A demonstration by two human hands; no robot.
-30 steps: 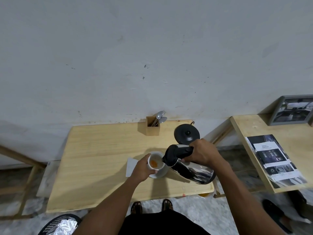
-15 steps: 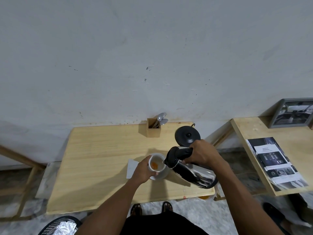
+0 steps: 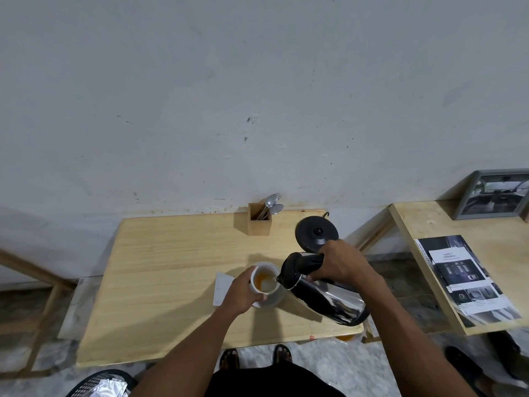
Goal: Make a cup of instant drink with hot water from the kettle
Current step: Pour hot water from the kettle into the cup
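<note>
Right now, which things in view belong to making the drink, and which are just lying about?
In use:
- kettle, tilted, in the right hand
- cup with orange liquid, in the left hand
- saucer under the cup
- kettle base
- spoons in the wooden holder, likely for stirring

Lying about:
- white paper by the cup
- brochure and framed picture on the side table

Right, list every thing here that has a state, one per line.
kettle: tilted, spout at the cup rim, held by the right hand
cup: held by the left hand, orange liquid inside
kettle base: bare on the table
spoon holder: upright, spoons inside
</note>
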